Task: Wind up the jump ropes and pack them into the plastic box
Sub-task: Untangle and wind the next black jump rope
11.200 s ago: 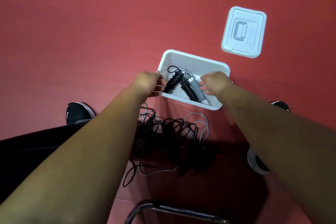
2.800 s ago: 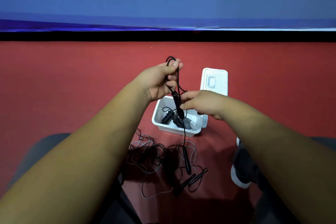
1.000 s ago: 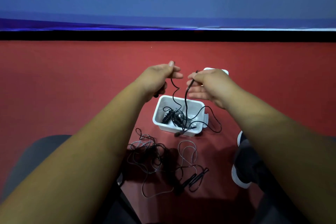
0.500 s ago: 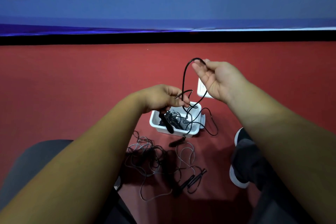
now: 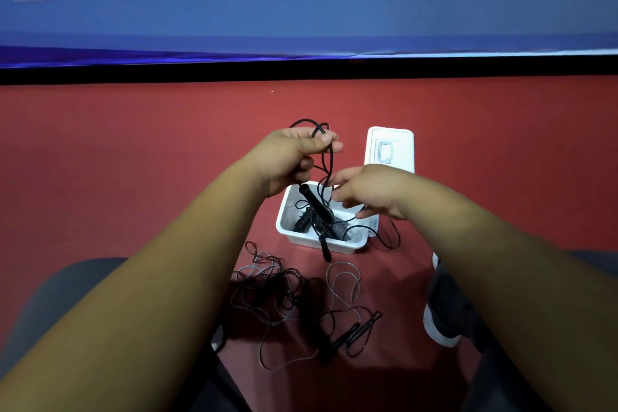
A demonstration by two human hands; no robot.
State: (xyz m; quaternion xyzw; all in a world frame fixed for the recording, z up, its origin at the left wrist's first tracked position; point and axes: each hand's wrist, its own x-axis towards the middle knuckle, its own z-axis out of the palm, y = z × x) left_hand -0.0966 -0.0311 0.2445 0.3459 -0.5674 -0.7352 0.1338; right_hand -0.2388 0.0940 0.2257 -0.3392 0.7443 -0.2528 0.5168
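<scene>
My left hand is raised above the white plastic box and grips loops of a black jump rope together with one black handle that hangs below the fist. My right hand is just right of it over the box, fingers around the rope's slack. The rope's other handle dangles across the box's front wall, and a loop trails on the floor right of the box. Several wound ropes lie inside the box.
A tangle of loose black and grey ropes with black handles lies on the red floor in front of the box. The white lid lies behind the box. My right shoe is at the right. A blue banner runs along the back.
My left hand rose from beside the box to above it, holding more loops. My right hand dropped from high on the right to just over the box, next to the left hand.
</scene>
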